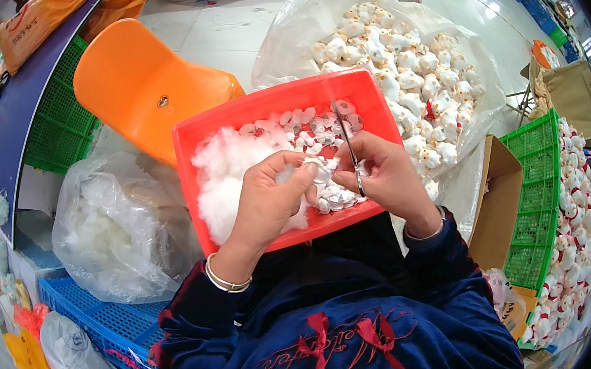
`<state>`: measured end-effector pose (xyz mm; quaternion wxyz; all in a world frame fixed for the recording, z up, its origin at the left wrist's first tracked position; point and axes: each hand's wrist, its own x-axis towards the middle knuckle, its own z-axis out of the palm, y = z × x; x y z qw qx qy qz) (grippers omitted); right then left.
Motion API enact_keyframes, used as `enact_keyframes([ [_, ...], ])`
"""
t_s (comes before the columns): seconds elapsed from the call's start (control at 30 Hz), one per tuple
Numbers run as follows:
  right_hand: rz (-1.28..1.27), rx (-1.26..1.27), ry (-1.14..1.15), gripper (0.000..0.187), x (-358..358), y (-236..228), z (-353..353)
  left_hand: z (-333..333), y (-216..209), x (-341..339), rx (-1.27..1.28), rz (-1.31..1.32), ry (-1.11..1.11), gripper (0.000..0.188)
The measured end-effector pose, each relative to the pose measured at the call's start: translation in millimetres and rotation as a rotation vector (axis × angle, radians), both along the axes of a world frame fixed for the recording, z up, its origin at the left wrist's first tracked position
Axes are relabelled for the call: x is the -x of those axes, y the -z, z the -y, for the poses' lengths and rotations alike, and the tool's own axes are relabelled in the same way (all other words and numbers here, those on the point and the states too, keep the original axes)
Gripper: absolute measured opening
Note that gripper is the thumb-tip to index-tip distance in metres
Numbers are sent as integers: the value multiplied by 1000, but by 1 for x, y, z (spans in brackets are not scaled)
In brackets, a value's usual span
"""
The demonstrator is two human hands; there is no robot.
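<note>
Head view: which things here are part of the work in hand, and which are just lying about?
In use:
left hand gripping a small white toy
right hand holding a thin metal tool
red tray of white stuffing

Lying about:
orange chair
green crate
blue crate

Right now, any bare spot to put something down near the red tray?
The orange chair seat beyond the red tray is bare, as is the pale floor behind it. The tray is crowded with stuffing and small toys; bags and crates flank both sides.
</note>
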<state>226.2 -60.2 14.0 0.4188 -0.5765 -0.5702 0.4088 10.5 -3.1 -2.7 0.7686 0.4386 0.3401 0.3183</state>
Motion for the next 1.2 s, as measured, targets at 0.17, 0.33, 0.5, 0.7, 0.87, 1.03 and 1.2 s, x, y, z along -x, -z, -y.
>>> enact_keyframes([
  [0.17,441,-189,-129,38,-18,-14,12,-3,4,7,14,10,-156,14],
  [0.33,704,-201,-173,38,-24,-13,23,-5,25,10,7,125,-229,15],
  [0.5,716,-186,-178,36,-22,-14,23,-3,21,8,-16,46,-280,16],
  [0.7,588,-39,-197,38,-20,-15,22,-2,16,12,13,23,-259,15],
  [0.87,631,-144,-156,58,-14,-12,19,2,13,5,-15,3,-281,17],
  [1.03,635,-155,-150,57,-12,-16,19,5,9,6,-72,-46,-271,17],
  [1.2,592,-119,-217,36,-26,-11,23,-1,23,6,-38,103,-312,16],
])
